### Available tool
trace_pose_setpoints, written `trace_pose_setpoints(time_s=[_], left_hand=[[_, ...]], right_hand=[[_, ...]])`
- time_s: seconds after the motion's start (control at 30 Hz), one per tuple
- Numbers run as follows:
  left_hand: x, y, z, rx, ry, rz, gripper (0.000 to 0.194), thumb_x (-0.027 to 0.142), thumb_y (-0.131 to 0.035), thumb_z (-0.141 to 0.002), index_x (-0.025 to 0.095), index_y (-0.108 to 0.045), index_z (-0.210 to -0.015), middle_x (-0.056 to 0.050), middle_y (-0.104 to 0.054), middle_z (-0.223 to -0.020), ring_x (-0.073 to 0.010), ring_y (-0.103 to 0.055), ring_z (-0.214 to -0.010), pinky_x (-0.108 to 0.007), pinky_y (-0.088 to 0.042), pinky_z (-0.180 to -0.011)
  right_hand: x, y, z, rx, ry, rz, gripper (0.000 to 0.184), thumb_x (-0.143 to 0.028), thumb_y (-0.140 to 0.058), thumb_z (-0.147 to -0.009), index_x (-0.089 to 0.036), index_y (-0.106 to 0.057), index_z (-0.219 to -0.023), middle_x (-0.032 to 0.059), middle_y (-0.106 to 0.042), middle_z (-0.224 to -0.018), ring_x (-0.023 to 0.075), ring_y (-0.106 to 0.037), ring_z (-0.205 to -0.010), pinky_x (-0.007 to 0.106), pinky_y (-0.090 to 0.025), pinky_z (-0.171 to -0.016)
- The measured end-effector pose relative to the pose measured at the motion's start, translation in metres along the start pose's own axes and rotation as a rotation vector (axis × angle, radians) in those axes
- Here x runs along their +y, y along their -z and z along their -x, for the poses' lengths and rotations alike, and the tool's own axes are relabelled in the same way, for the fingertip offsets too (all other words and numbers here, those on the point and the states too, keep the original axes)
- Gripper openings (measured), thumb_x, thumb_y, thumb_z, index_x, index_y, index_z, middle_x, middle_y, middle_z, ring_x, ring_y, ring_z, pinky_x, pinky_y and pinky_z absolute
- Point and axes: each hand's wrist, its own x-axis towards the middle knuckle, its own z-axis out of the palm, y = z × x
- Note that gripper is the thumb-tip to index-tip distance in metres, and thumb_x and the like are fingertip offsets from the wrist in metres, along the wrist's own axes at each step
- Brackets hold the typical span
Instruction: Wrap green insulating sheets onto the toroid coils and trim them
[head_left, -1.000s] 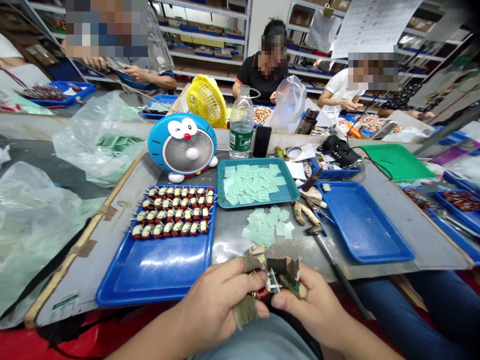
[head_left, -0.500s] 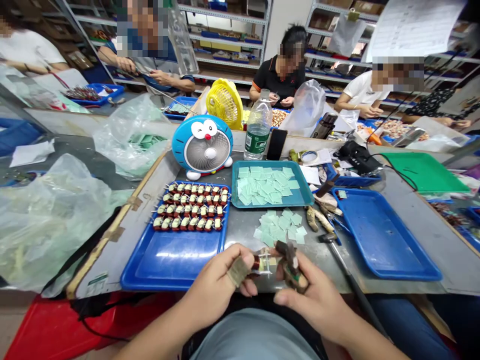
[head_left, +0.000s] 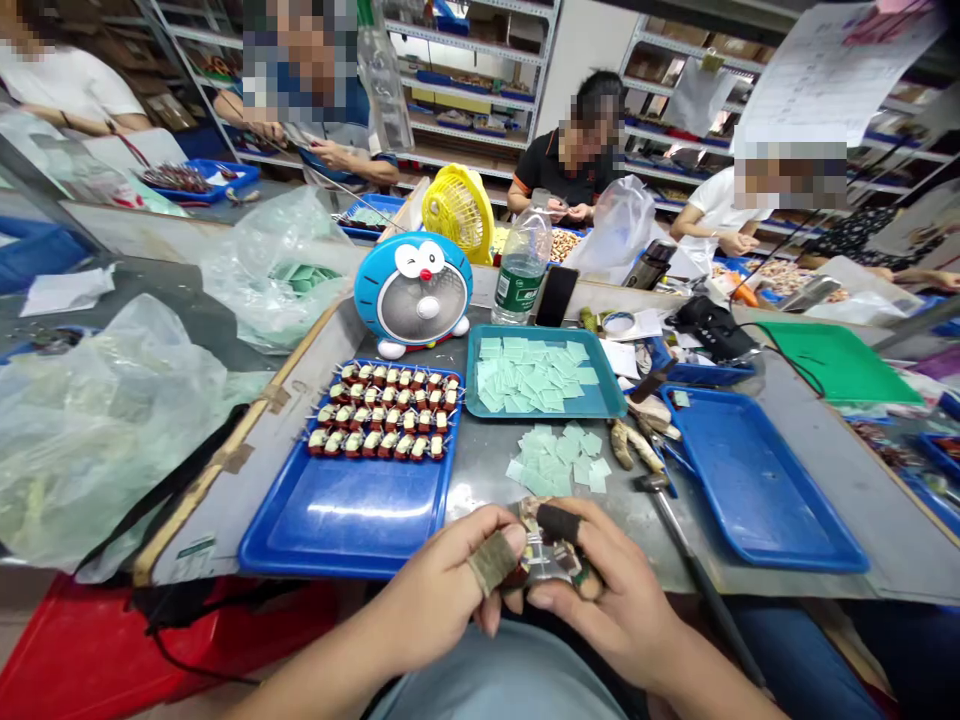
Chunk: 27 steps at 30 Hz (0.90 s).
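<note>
My left hand [head_left: 442, 595] and my right hand [head_left: 600, 600] meet at the table's near edge, both pinched on a small wound coil part [head_left: 541, 560] held between taped fingertips. Most of the part is hidden by the fingers. Just beyond lies a loose pile of pale green squares [head_left: 561, 459]. To the left, a blue tray [head_left: 337, 520] carries three rows of finished coil parts [head_left: 382, 422] in its far half.
A teal tray [head_left: 600, 402] holds more green squares. An empty blue tray [head_left: 757, 480], pliers [head_left: 634, 445] and a hammer [head_left: 675, 530] lie right. A blue cartoon fan [head_left: 415, 294], water bottle [head_left: 520, 262] and phone [head_left: 555, 296] stand behind. Plastic bags [head_left: 97, 420] fill the left; other people work opposite.
My hands have closed together around the coil part, which now is mostly covered; earlier its copper winding showed between them. The view has shifted slightly.
</note>
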Motion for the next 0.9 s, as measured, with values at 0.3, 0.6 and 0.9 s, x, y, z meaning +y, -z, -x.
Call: trace_pose_setpoints(time_s=[0.3,0.6,0.9], left_hand=[[0.003,-0.01,-0.006,-0.02,-0.166,-0.181,0.039,0.053,-0.048,-0.1,0.019,-0.056,-0.118,-0.005,-0.064,-0.091,-0.0148,-0.062,-0.073,-0.026,-0.051,-0.067],[0.014,0.0,-0.013,-0.025,-0.888,-0.819,0.051,0.033,-0.068,-0.093,0.026,-0.047,-0.139,-0.014,-0.061,-0.124,-0.024,-0.064,-0.106,-0.033,-0.055,-0.089],[0.009,-0.004,-0.018,0.087,-1.016,-1.017,0.045,0.043,-0.053,-0.1,0.022,-0.049,-0.139,-0.018,-0.065,-0.116,-0.0272,-0.069,-0.103,-0.038,-0.06,-0.082]], right_hand=[[-0.008,0.01,0.008,0.056,-0.083,-0.166,0.036,-0.029,-0.071,-0.09,-0.029,-0.062,-0.125,0.0061,-0.063,-0.118,0.0241,-0.061,-0.111,0.033,-0.049,-0.099],[0.002,-0.003,0.029,0.137,-0.325,-0.717,0.045,-0.029,-0.075,-0.089,-0.034,-0.055,-0.129,0.0047,-0.069,-0.12,0.0208,-0.069,-0.106,0.029,-0.057,-0.091],[-0.009,-0.011,0.028,0.293,-0.275,-0.766,0.038,-0.038,-0.078,-0.086,-0.031,-0.061,-0.119,0.0039,-0.075,-0.106,0.0177,-0.073,-0.092,0.026,-0.06,-0.084]])
